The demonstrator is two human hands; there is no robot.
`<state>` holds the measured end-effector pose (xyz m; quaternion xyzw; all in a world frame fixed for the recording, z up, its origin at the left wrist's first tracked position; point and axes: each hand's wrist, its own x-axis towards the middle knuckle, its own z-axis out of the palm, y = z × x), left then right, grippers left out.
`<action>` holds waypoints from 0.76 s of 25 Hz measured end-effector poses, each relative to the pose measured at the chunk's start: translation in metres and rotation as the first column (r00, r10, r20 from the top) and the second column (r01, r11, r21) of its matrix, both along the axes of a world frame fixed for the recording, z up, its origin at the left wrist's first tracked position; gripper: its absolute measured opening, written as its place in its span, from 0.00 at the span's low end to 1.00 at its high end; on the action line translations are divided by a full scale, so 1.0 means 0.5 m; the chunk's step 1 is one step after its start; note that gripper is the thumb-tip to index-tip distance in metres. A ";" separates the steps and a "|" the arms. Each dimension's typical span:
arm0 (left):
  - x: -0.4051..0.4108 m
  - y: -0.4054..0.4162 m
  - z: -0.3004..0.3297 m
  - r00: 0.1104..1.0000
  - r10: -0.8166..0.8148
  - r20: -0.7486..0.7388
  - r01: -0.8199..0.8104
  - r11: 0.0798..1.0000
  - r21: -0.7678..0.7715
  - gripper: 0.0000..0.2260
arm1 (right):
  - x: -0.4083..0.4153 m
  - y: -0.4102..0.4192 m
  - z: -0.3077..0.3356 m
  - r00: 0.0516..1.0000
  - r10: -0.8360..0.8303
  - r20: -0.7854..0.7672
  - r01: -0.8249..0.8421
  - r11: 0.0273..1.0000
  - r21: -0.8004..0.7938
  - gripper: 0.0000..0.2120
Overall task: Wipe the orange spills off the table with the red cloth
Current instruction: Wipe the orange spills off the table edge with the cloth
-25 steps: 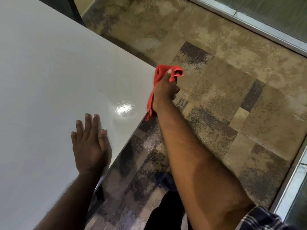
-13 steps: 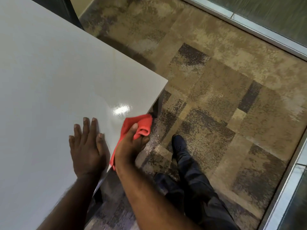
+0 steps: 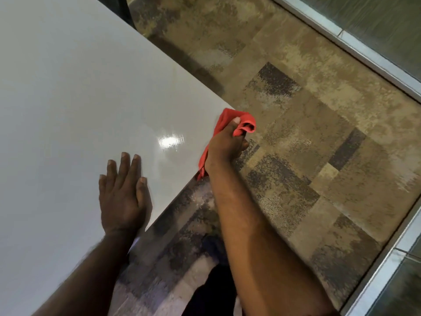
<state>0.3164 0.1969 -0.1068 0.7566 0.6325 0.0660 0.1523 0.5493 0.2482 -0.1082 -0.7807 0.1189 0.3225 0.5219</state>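
Observation:
The red cloth is bunched in my right hand, which grips it at the right corner of the glossy white table. One end of the cloth hangs down past the table's near edge. My left hand lies flat on the tabletop near that same edge, fingers together and pointing away from me, holding nothing. No orange spill shows on the visible tabletop; only a bright light reflection sits between the two hands.
Patchy brown and grey carpet covers the floor to the right of the table. A metal-framed glass wall runs along the far right. My dark trouser leg shows below the table edge.
My right hand slid the cloth back along the table's near edge toward my left hand, then out again to the right corner. The left hand has stayed flat in place.

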 end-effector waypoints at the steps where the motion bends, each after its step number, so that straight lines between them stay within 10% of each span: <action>1: 0.000 0.000 0.000 1.000 0.001 -0.002 -0.001 1.000 -0.003 0.24 | 0.024 0.010 -0.004 1.000 0.018 0.004 -0.018 1.000 -0.006 0.28; 6: 0.013 0.011 0.005 1.000 0.022 -0.014 -0.022 0.999 -0.034 0.24 | 0.143 0.046 -0.009 0.932 0.360 0.036 -0.358 0.932 -0.059 0.24; 11: 0.097 0.093 0.022 0.984 0.162 0.070 -0.160 0.986 -0.037 0.27 | 0.218 0.072 0.006 0.579 0.815 0.001 -0.814 0.578 -0.054 0.22; 19: 0.143 0.174 0.018 0.955 0.292 0.041 -0.292 0.956 -0.010 0.25 | 0.217 0.180 0.000 0.275 0.961 0.043 -0.961 0.275 -0.006 0.24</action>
